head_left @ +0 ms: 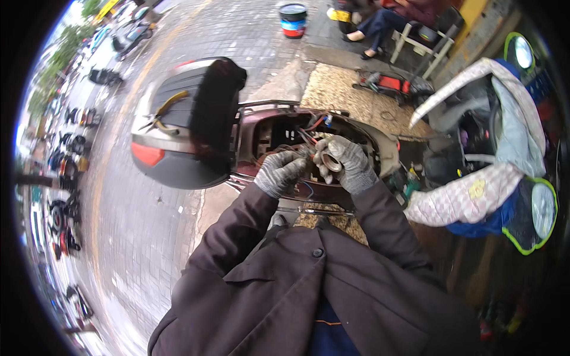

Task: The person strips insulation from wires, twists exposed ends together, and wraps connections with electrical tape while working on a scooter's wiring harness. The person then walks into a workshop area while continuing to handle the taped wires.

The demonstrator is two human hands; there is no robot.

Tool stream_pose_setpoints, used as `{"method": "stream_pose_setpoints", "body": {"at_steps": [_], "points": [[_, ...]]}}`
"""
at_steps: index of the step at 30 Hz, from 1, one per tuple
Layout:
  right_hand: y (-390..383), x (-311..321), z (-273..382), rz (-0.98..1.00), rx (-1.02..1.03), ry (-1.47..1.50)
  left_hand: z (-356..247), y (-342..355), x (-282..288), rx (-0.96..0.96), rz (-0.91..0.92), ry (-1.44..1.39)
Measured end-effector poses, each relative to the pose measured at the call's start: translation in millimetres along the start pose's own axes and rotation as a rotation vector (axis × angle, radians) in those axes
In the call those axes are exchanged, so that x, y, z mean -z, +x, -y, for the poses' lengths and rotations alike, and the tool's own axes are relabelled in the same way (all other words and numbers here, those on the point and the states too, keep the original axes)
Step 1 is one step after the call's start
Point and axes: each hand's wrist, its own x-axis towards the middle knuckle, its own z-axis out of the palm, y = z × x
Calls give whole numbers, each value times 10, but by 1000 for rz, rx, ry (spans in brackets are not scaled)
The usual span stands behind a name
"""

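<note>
Both hands wear grey knit gloves and work over the open seat bay [279, 132] of a dark red scooter. My right hand [355, 165] is closed round a small ring that looks like a roll of tape [331, 162], its open core facing up. Close beside it, my left hand [280, 174] pinches thin wires, fingertips pressed together near the roll. More wires [310, 123], red and blue among them, rise out of the bay just beyond my hands. What lies between the fingertips is partly hidden by the gloves.
Yellow-handled pliers [166, 113] lie on the black top box [196, 118] at left. A quilted scooter cover [463, 196] hangs over the handlebars and mirrors at right. Beyond are a red-and-black tool [389, 83], a paint bucket [293, 21] and a seated person [386, 26].
</note>
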Motion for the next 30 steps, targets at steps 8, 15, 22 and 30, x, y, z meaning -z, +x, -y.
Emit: {"method": "stream_pose_setpoints", "body": {"at_steps": [8,15,22,30], "points": [[822,-520,310,123,93,-496,31,-169,79,16,-104,16],[1944,-1516,422,172,414,-1208,114,-332,72,-141,-168,90],[2978,-2337,292,182,630,-1571,113,-342,403,-224,-144,57],[3550,-2241,26,330,459,-1477,82,-208,888,-177,24,221]]}}
